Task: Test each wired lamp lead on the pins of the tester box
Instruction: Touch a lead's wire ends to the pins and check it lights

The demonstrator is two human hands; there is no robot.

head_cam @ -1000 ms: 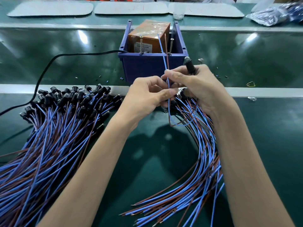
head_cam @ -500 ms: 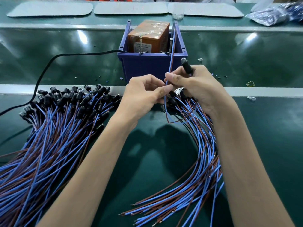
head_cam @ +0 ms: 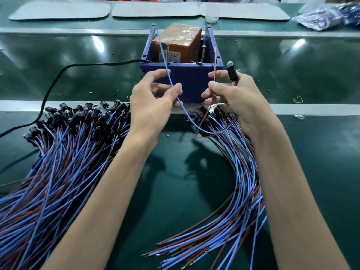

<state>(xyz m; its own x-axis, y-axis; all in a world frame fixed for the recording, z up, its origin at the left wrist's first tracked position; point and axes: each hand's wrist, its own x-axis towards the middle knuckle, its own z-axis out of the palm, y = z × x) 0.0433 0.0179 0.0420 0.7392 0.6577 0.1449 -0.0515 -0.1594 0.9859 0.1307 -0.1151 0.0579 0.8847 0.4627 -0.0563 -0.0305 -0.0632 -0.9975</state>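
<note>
Left hand pinches blue wire; right hand pinches brown wire, curled fingers grip lamp; wires near upright; tester box at 12 o'clock; I judge left pin at 3 from blue tip, right pin at 9 from brown.

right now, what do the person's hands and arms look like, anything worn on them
The left hand and right hand are bare: no gloves, rings or watch, with short plain nails. The left forearm and right forearm are bare too; no sleeve shows down to the bottom edge of the view.
</note>
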